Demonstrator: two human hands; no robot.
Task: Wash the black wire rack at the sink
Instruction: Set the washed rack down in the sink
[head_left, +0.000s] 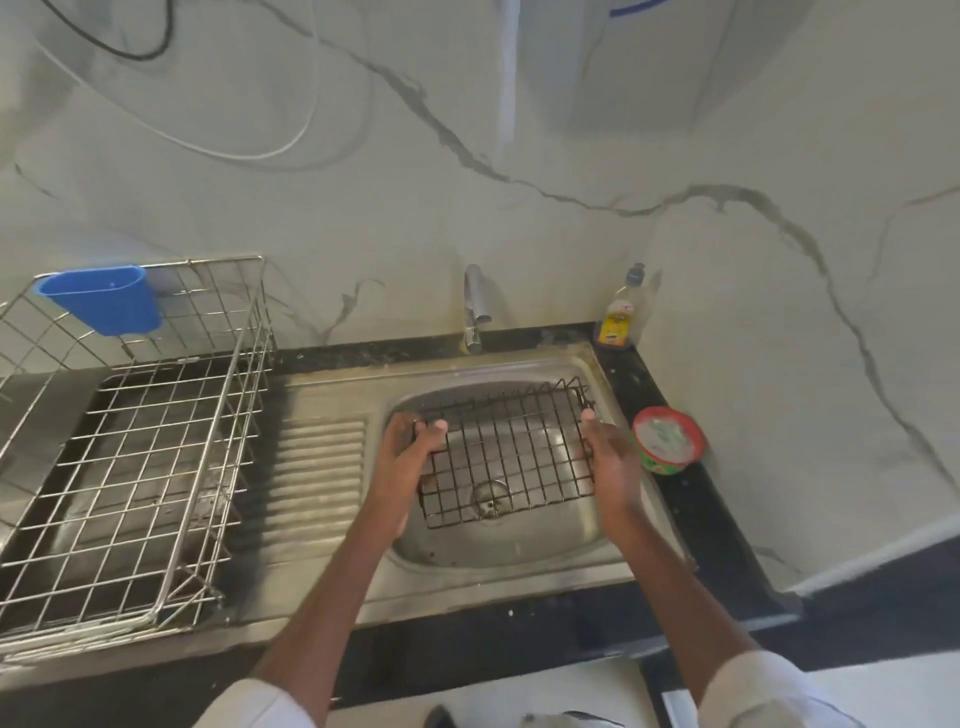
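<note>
The black wire rack (511, 457) hangs level over the steel sink basin (519, 540), above the drain. My left hand (402, 457) grips its left edge, thumb on top of the wires. My right hand (608, 452) grips the right edge. The tap (475, 306) stands behind the basin, with no water visible from its spout.
A large steel dish basket (130, 447) with a blue cup holder (104, 299) sits on the drainboard at left. A dish soap bottle (621, 312) stands in the back right corner. A red-and-green tub of cleaning paste (667, 441) rests on the black counter right of the sink.
</note>
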